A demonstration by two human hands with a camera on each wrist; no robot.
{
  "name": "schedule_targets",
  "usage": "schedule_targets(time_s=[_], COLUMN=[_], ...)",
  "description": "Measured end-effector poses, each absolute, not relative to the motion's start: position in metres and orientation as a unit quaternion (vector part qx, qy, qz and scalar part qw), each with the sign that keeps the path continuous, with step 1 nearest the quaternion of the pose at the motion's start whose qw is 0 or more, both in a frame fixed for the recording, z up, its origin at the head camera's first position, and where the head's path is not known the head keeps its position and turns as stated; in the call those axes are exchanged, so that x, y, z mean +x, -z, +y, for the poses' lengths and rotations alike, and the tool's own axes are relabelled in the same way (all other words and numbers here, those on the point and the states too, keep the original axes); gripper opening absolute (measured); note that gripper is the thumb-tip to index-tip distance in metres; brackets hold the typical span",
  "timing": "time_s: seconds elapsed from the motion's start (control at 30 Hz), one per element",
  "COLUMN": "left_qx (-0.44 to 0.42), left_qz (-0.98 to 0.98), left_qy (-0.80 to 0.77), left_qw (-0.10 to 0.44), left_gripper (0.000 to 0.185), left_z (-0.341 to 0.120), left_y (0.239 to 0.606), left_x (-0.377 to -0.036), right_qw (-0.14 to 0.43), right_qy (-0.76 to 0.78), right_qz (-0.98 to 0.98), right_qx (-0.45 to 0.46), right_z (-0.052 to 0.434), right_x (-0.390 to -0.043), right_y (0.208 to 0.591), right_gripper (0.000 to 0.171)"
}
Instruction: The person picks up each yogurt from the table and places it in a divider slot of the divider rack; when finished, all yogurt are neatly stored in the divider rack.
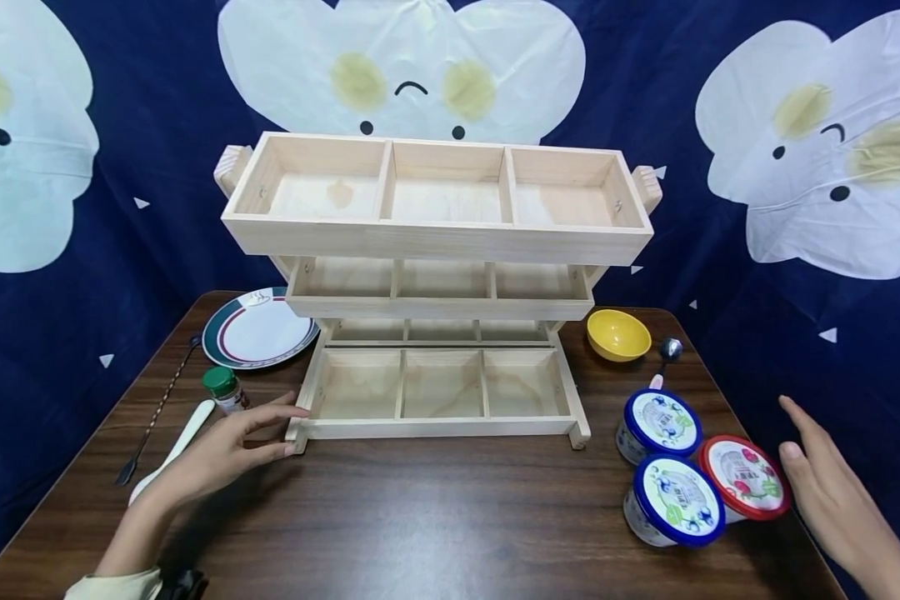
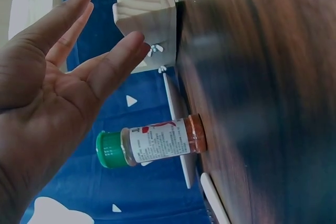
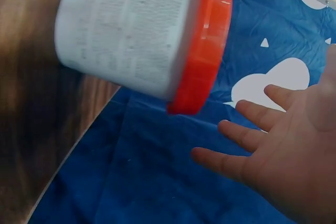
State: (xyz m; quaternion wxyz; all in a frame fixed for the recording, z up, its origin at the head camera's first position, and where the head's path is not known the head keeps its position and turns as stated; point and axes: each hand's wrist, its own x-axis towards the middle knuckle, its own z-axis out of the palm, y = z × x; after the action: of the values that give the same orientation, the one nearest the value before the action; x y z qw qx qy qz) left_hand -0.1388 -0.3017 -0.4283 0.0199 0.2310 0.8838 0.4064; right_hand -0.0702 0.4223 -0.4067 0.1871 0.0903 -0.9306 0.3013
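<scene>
Head view: right hand point(image 1: 832, 492) is held flat, fingers spread, grasping nothing, just beside the red-lidded tub point(image 1: 742, 479); two blue-lidded tubs point(image 1: 671, 500) stand beyond it. Left hand point(image 1: 228, 450) (fingers straight, nothing held) is hovering near the spice jar point(image 1: 223, 390). Every compartment of the wooden rack point(image 1: 438, 392) is seen bare; nothing judged placed yet, all tubs left.

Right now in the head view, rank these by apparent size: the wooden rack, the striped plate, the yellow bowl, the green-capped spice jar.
1. wooden rack, by far the largest.
2. striped plate.
3. yellow bowl.
4. green-capped spice jar, smallest.
The jar stands nearer the camera than the plate and bowl, yet looks smallest, so the order seems safe.
</scene>
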Motion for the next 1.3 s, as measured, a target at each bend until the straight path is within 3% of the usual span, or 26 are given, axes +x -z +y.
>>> schedule_targets(time_s=[0.97, 1.3], left_qx=[0.193, 0.192], left_qz=[0.889, 0.892], left_qy=[-0.412, -0.406], left_qw=[0.055, 0.058], left_gripper=[0.034, 0.034], left_z=[-0.295, -0.297], left_y=[0.434, 0.437], left_x=[-0.141, -0.143], right_qw=[0.188, 0.084], right_qy=[-0.323, -0.334], right_qz=[-0.927, -0.938], right_qx=[0.038, -0.027], right_z=[0.431, 0.423], right_x=[-0.06, -0.059], right_y=[0.443, 0.438], right_gripper=[0.053, 0.059])
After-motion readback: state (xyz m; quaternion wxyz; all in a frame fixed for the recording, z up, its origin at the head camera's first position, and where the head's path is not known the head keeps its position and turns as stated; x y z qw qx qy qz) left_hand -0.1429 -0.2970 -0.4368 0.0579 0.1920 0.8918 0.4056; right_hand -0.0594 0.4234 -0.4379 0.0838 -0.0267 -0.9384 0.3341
